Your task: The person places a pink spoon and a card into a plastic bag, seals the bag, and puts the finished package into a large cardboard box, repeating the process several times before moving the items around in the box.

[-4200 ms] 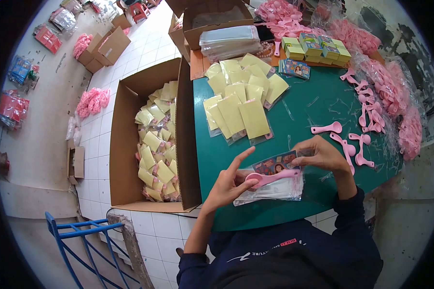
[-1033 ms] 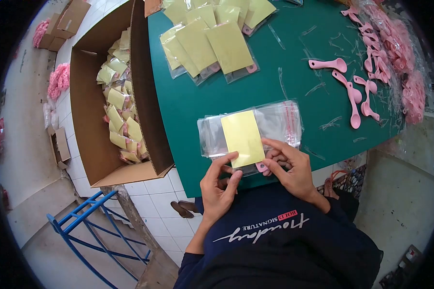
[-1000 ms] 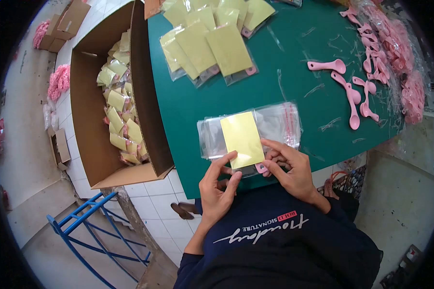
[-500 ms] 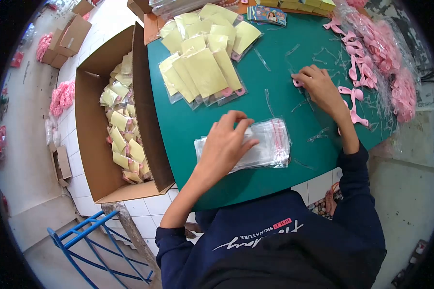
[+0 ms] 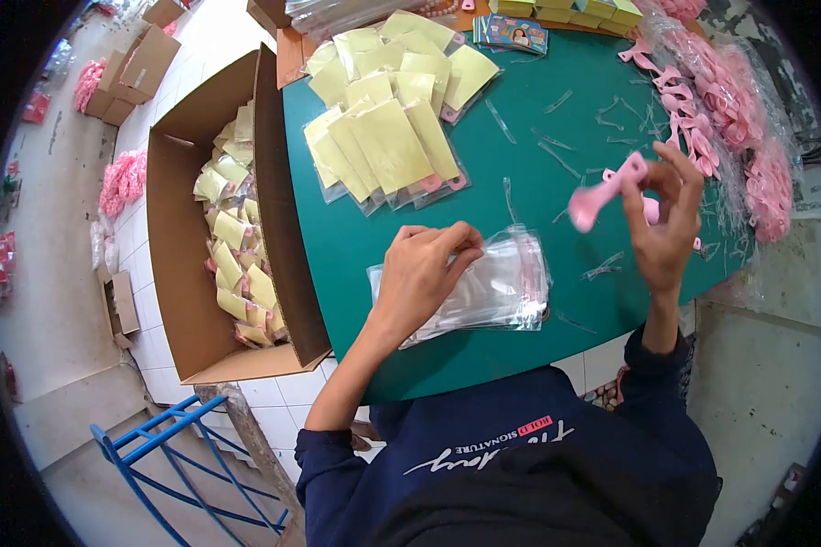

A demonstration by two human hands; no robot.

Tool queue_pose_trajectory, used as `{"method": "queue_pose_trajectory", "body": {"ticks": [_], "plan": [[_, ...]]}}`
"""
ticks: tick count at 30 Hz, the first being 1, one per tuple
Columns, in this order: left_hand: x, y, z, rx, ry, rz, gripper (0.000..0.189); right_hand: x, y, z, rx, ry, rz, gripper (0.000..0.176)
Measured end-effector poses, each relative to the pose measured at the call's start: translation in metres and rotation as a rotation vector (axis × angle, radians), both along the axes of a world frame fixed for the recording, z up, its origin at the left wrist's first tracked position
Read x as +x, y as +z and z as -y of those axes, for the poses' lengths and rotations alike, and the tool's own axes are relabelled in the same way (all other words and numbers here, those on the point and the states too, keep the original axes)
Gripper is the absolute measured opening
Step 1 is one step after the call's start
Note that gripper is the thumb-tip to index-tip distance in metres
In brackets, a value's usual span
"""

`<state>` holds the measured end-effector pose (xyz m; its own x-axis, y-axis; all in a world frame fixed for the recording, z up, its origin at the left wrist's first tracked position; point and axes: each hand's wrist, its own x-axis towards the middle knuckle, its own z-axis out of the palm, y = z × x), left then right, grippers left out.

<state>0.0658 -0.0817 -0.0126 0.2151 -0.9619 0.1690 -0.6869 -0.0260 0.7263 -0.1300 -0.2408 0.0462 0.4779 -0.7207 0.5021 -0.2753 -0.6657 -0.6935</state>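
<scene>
My right hand (image 5: 668,219) pinches a pink plastic spoon (image 5: 602,198) by the end with a hole, holding it above the right half of the green table; the spoon is slightly blurred. My left hand (image 5: 429,273) rests over a stack of clear plastic bags (image 5: 483,296), thumb and fingertips pinched at the edge of the top bag. Behind the left hand lies a pile of packed bags with pale yellow cards (image 5: 390,141), pink pieces showing at their lower corners. Other pink spoons (image 5: 698,146) lie along the table's right side, partly under clear plastic.
A deep cardboard box (image 5: 292,301) holding many packed bags stands against the table's left edge. Printed cards (image 5: 511,34) and yellow card stacks (image 5: 602,14) are at the back. Thin plastic strips litter the green table (image 5: 538,365). A blue metal frame (image 5: 173,428) stands lower left.
My right hand has moved right and down, now with a pink spoon lifted in its fingers. My left hand's thumb and fingers have closed together at the bag edge.
</scene>
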Motion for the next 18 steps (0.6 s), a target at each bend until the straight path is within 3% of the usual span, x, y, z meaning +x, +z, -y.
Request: {"method": "queue_pose_trajectory", "body": {"ticks": [4, 9, 12, 15, 18], "plan": [[-0.001, 0.002, 0.0, 0.033, -0.002, -0.045, 0.013, 0.001, -0.009, -0.029, 0.25, 0.125, 0.149, 0.029], [0.002, 0.016, -0.004, 0.071, -0.021, -0.223, 0.013, 0.003, -0.027, -0.034, 0.082, 0.062, -0.113, 0.026], [0.017, 0.027, -0.01, -0.096, -0.087, -0.268, 0.013, 0.0, -0.025, -0.033, 0.114, 0.042, -0.138, 0.024], [0.025, 0.019, -0.017, 0.081, -0.046, -0.844, 0.018, -0.001, -0.022, -0.031, 0.213, 0.078, -0.039, 0.021], [0.02, 0.023, -0.016, 0.167, 0.03, -0.966, 0.027, -0.001, -0.016, -0.031, 0.418, 0.12, 0.199, 0.018]]}}
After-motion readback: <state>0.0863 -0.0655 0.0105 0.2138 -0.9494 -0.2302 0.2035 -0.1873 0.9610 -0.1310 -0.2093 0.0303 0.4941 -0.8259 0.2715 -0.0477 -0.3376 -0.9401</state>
